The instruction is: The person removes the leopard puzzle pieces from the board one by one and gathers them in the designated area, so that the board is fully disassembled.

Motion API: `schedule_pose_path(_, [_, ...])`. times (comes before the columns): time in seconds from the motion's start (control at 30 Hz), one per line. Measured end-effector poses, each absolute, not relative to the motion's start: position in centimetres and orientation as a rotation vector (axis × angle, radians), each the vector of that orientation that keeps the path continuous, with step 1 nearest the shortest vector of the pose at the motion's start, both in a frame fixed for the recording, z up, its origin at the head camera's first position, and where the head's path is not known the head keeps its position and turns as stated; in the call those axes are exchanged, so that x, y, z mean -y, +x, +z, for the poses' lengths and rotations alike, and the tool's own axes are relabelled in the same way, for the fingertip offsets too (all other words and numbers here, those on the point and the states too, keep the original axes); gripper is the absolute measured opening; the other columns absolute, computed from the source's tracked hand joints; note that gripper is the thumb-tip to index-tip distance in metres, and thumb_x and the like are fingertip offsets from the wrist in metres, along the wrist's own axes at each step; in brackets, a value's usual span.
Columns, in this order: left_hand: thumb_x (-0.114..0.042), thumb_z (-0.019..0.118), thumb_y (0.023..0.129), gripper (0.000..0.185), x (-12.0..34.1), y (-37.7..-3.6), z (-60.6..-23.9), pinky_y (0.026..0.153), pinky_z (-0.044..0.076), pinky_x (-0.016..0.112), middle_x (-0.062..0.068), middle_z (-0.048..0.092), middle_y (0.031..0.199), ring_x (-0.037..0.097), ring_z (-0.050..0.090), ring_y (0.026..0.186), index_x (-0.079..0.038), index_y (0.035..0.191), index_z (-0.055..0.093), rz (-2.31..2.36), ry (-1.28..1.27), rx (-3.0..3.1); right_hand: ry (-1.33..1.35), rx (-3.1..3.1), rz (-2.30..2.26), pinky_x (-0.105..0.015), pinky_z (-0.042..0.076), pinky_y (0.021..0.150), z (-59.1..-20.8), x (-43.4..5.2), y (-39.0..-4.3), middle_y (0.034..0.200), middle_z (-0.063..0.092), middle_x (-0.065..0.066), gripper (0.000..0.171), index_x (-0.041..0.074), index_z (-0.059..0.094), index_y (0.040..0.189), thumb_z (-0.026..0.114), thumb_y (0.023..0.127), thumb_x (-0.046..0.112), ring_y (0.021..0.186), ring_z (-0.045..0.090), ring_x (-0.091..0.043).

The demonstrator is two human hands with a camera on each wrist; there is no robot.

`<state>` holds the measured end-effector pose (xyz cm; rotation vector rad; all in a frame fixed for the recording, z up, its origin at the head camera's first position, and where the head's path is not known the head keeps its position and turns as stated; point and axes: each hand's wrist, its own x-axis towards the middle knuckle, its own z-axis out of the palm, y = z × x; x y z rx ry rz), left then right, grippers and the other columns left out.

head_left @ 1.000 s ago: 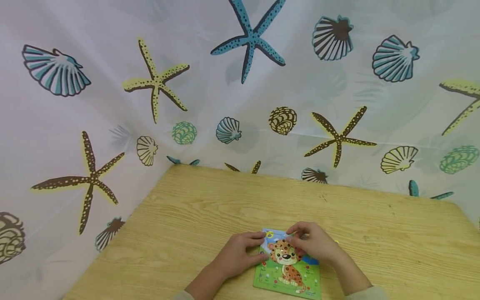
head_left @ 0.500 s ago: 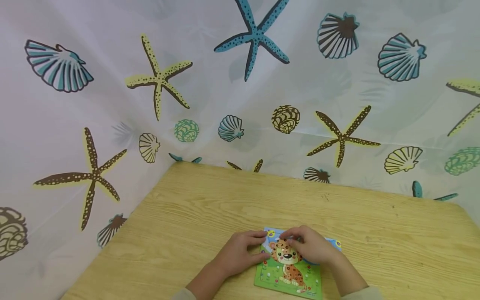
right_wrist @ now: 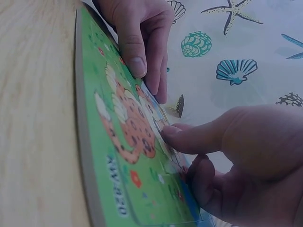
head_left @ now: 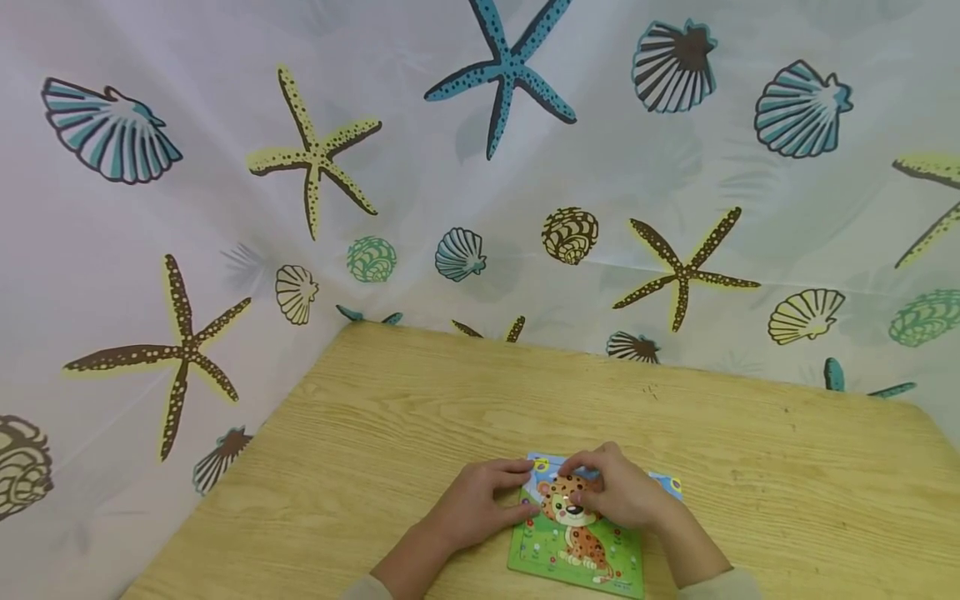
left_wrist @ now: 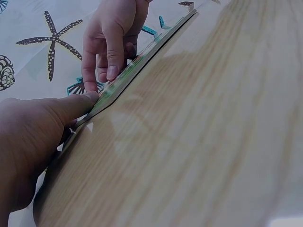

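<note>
A green puzzle board (head_left: 577,557) with a spotted leopard picture lies flat on the wooden table (head_left: 420,417) near its front edge. My left hand (head_left: 476,504) rests at the board's left edge, its fingers on the upper left corner and its thumb against the side. In the left wrist view that thumb (left_wrist: 78,105) lies along the thin edge of the board (left_wrist: 142,59). My right hand (head_left: 618,496) covers the upper right part and presses fingertips on the leopard's head. In the right wrist view the right thumb (right_wrist: 182,136) touches the picture on the board (right_wrist: 118,156).
A white curtain (head_left: 480,167) printed with starfish and shells hangs close behind the table and along its left side. Bare wood (head_left: 787,467) stretches behind and to both sides of the board. The table's left edge meets the curtain.
My right hand has slid slightly left and toward me over the leopard's head, uncovering the board's upper right corner. The left hand has stayed at the left edge.
</note>
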<state>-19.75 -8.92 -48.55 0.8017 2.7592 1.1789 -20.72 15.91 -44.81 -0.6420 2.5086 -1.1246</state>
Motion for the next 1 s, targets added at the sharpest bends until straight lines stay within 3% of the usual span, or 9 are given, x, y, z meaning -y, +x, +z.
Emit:
schedule_pose_path(0.17, [-0.040,0.076,0.088,0.054,8.85,-19.79,-48.67,0.107,0.051,0.043,0.003,0.065,0.136,0.025,0.060,0.128,-0.004,0.126,0.068,1.176,0.812,-2.758,-0.619,-2.534,-1.111,-0.033,0.047,0.072,-44.93,-16.00,-20.69,0.111,0.047,-0.018,0.023,0.013,0.069,0.116,0.072,0.093,0.015,0.078,0.053,-0.020])
schedule_pose_path(0.33, [-0.042,0.076,0.087,0.054,8.93,-19.87,-48.84,0.109,0.050,0.041,-0.001,0.064,0.137,0.023,0.059,0.129,-0.006,0.127,0.068,1.160,0.792,-2.760,-0.698,-2.561,-1.074,-0.033,0.049,0.073,-45.13,-15.90,-20.76,0.113,0.052,-0.016,0.030,0.014,0.069,0.122,0.072,0.093,0.018,0.091,0.052,-0.021])
schedule_pose_path(0.5, [-0.041,0.077,0.087,0.054,8.96,-19.90,-48.89,0.109,0.050,0.042,-0.001,0.064,0.137,0.023,0.059,0.129,-0.006,0.127,0.068,1.155,0.780,-2.757,-0.710,-2.576,-1.045,-0.029,0.041,0.065,-45.30,-15.71,-20.61,0.108,0.051,-0.014,0.030,0.016,0.069,0.124,0.071,0.093,0.016,0.084,0.044,-0.021])
schedule_pose_path(0.7, [-0.042,0.076,0.087,0.055,8.93,-19.89,-48.94,0.109,0.049,0.042,-0.001,0.064,0.137,0.024,0.059,0.130,-0.006,0.128,0.067,1.163,0.764,-2.741,-0.648,-2.547,-1.128,-0.031,0.040,0.069,-45.48,-15.84,-20.57,0.114,0.046,-0.017,0.030,0.019,0.069,0.121,0.074,0.092,0.017,0.078,0.044,-0.020])
schedule_pose_path(0.9, [-0.040,0.077,0.087,0.055,8.93,-19.93,-48.95,0.111,0.048,0.043,0.001,0.063,0.138,0.025,0.058,0.130,-0.006,0.128,0.067,1.173,0.755,-2.742,-0.633,-2.401,-1.305,-0.026,0.054,0.056,-45.63,-16.31,-21.24,0.137,0.054,-0.026,0.041,0.006,0.064,0.129,0.074,0.090,0.010,0.058,0.056,-0.013])
schedule_pose_path(1.0, [-0.040,0.078,0.086,0.054,8.81,-20.03,-48.95,0.111,0.047,0.043,0.001,0.063,0.138,0.026,0.058,0.131,-0.006,0.128,0.067,1.192,0.750,-2.743,-0.566,-2.393,-1.376,-0.026,0.055,0.054,-45.60,-16.64,-21.47,0.139,0.055,-0.028,0.051,-0.001,0.060,0.132,0.078,0.087,0.013,0.058,0.059,-0.012])
